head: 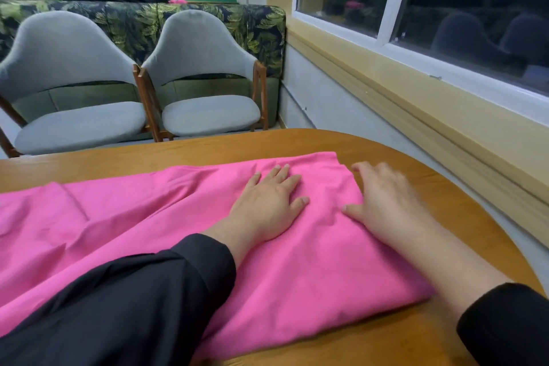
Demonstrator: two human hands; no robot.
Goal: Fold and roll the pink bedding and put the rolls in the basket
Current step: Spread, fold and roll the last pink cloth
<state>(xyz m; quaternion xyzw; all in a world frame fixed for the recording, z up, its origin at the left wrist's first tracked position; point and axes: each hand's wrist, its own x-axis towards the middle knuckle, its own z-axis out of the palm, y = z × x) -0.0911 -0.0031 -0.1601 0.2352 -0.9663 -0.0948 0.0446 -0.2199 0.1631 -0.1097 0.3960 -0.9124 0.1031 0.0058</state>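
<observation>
Dark sleeves (pixel 118 306) reach in over the pink bedding (pixel 148 226), which lies folded in layers across the wooden table (pixel 445 187).

Left hand (pixel 267 205) lies flat on the cloth near its far right corner, fingers straight and spread, holding nothing. Right hand (pixel 389 202) rests along the folded right edge with fingers extended, thumb on the fabric; it is blurred, so whether its fingertips press the cloth or the table I cannot tell. Wrinkles run through the cloth to the left, and its long end passes off the left of the view. If rolling starts over those creases, the roll would likely come out lopsided or loose. Should that unseen end hang off the table, it could drag the layers askew. No basket is in view.
</observation>
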